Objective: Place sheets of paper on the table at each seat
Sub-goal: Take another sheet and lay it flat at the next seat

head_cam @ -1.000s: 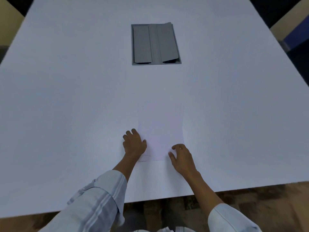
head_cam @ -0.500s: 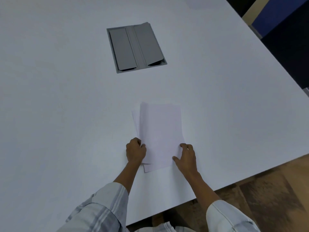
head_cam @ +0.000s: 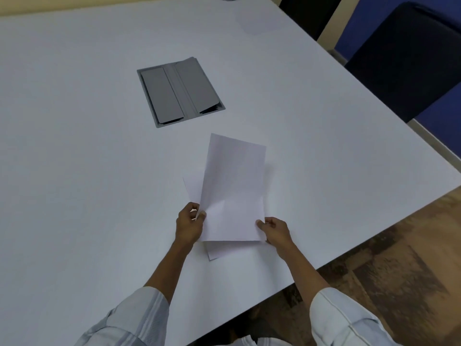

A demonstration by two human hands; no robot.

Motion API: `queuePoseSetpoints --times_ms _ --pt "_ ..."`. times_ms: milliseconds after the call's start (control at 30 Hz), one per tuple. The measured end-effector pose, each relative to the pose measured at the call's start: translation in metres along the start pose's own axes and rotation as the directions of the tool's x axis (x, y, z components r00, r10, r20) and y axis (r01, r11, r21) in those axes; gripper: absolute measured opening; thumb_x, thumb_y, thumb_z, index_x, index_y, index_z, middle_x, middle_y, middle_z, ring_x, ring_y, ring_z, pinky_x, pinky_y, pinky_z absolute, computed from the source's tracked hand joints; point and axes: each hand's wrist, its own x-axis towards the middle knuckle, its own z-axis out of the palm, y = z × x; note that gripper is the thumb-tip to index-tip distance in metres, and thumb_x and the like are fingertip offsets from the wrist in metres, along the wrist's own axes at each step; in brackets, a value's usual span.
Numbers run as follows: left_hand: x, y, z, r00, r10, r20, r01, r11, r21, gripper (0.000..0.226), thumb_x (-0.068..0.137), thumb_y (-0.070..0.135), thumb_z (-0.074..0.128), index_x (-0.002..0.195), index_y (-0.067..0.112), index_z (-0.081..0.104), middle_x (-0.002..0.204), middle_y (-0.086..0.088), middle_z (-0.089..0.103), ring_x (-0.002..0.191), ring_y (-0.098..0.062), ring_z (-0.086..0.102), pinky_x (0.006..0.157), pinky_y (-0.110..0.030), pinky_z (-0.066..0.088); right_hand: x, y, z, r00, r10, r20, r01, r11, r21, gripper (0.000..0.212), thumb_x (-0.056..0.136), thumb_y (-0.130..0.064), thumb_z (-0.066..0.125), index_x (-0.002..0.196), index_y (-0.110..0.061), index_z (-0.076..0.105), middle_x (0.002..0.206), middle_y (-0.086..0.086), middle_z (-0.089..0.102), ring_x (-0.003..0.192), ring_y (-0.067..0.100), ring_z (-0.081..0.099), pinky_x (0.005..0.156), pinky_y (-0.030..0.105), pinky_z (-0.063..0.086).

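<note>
White desk (head_cam: 87,171) fills the rm; grey cable hatch (head_cam: 180,92) at 12 o'clock, dark chair (head_cam: 409,58) at 2, wood-look floor (head_cam: 399,265) at 4. Left hand (head_cam: 188,224) and right hand (head_cam: 274,229) pinch a top sheet (head_cam: 233,191) raised over more paper (head_cam: 219,250) lying near the desk's front edge.

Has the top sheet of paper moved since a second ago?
Yes. The top sheet now lifts off the sheets beneath, its far edge closer to the grey table hatch, pinched by the left hand and right hand.
</note>
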Motion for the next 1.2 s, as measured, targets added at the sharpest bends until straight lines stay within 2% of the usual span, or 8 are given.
queuePoseSetpoints --times_ms 100,200,367,500,567,700,867,1200 --pt "-0.01 0.012 0.005 0.999 0.033 0.032 -0.032 0.999 -0.013 0.01 0.092 0.012 0.061 0.101 0.014 0.06 0.1 -0.012 0.073 0.092 -0.031 0.069 0.081 -0.043 0.056 -0.008 -0.002 -0.017 0.997 -0.036 0.065 0.034 0.999 0.03 0.025 0.092 -0.027 0.072 0.087 -0.005 0.06 0.081 0.012 0.049 0.078 0.024 0.053 0.071 0.035 0.05" --pt "-0.017 0.026 0.018 0.994 0.051 0.096 -0.047 0.998 -0.039 0.022 0.091 0.007 0.061 0.111 0.015 0.059 0.101 -0.011 0.074 0.089 -0.026 0.071 0.082 -0.042 0.059 -0.016 -0.004 -0.04 0.99 -0.141 0.03 0.139 0.987 0.076 0.024 0.096 -0.022 0.067 0.107 -0.001 0.067 0.108 0.017 0.07 0.105 0.035 0.067 0.089 0.048 0.059" --pt "-0.027 0.058 0.056 0.977 0.104 0.189 -0.089 0.992 -0.084 0.031 0.089 0.004 0.066 0.118 0.011 0.059 0.104 -0.009 0.072 0.092 -0.025 0.071 0.079 -0.036 0.058 -0.035 -0.002 -0.096 0.972 -0.225 -0.071 0.23 0.969 0.09 0.042 0.097 -0.023 0.066 0.135 -0.006 0.061 0.135 0.01 0.064 0.126 0.028 0.059 0.108 0.05 0.048" --pt "-0.042 0.096 0.109 0.968 0.155 0.196 -0.131 0.983 -0.129 0.006 0.092 0.018 0.065 0.086 0.018 0.066 0.077 0.012 0.071 0.069 -0.009 0.066 0.057 -0.019 0.049 -0.049 0.011 -0.162 0.955 -0.269 -0.128 0.285 0.949 0.137 0.023 0.096 -0.021 0.068 0.117 -0.012 0.072 0.117 0.005 0.074 0.114 0.025 0.067 0.104 0.045 0.052" --pt "-0.05 0.114 0.144 0.968 0.173 0.179 -0.152 0.98 -0.129 0.027 0.093 0.02 0.063 0.068 0.012 0.057 0.058 0.009 0.054 0.058 -0.013 0.049 0.055 -0.022 0.04 -0.058 0.022 -0.199 0.945 -0.286 -0.158 0.311 0.935 0.171 0.01 0.094 -0.019 0.07 0.102 -0.019 0.075 0.104 0.001 0.078 0.102 0.02 0.073 0.096 0.039 0.058" --pt "-0.086 0.148 0.222 0.952 0.236 0.196 -0.202 0.963 -0.179 0.024 0.093 0.019 0.063 0.078 0.0 0.062 0.069 -0.009 0.049 0.063 -0.019 0.046 0.059 -0.028 0.042 -0.073 0.039 -0.281 0.921 -0.319 -0.221 0.363 0.911 0.197 0.014 0.092 -0.014 0.072 0.091 -0.028 0.074 0.092 -0.012 0.08 0.085 0.006 0.075 0.071 0.018 0.059" --pt "-0.128 0.183 0.313 0.925 0.316 0.213 -0.262 0.934 -0.244 0.028 0.092 0.019 0.064 0.085 -0.009 0.063 0.075 -0.011 0.057 0.069 -0.021 0.054 0.068 -0.034 0.047 -0.079 0.044 -0.384 0.88 -0.367 -0.3 0.43 0.885 0.177 0.017 0.09 -0.016 0.075 0.086 -0.033 0.072 0.084 -0.017 0.078 0.076 -0.003 0.072 0.061 0.013 0.055" --pt "-0.157 0.258 0.45 0.911 0.367 0.186 -0.299 0.901 -0.314 0.015 0.088 0.019 0.067 0.086 0.005 0.071 0.081 -0.003 0.07 0.077 -0.022 0.064 0.073 -0.043 0.053 -0.032 0.03 -0.544 0.831 -0.415 -0.37 0.493 0.858 0.145 0.011 0.091 -0.02 0.073 0.102 -0.022 0.074 0.1 -0.003 0.077 0.094 0.013 0.071 0.075 0.024 0.056"
